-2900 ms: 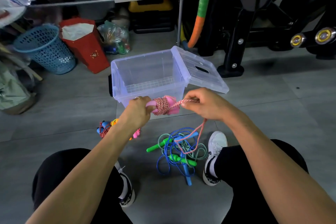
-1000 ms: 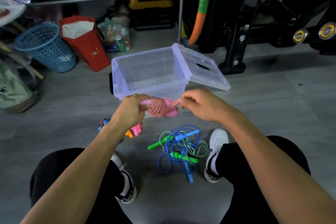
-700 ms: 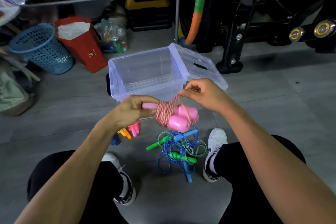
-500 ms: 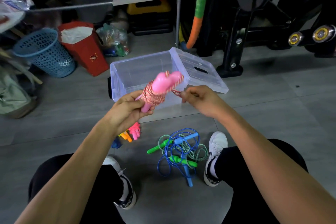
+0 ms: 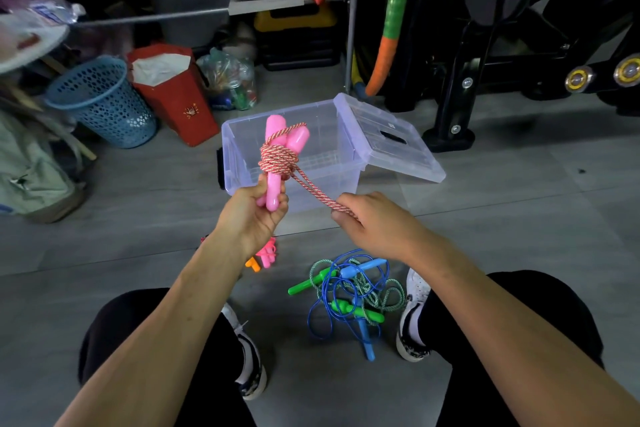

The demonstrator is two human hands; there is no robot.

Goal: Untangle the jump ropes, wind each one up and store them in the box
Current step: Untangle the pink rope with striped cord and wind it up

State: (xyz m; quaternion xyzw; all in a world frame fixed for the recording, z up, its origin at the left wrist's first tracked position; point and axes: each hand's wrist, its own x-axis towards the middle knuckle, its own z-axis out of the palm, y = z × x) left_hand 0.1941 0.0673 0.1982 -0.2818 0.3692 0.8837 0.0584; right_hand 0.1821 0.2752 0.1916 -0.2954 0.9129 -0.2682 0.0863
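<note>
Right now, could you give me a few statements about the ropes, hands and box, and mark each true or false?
1. The left hand grips the pink handles. True.
2. The right hand is empty. False: it pinches the red-and-white rope, which leads to the coil around the handles.
3. The clear box stands open, its lid swung to the side. True.
4. The blue rope is wound up neatly. False: it lies tangled with the green rope on the floor.

We can read no text anywhere. The red bag [image 5: 173, 94], at upper left, bears a small gold mark (too blurred to make out), and the lid [image 5: 389, 135] carries a tiny illegible sticker.
</note>
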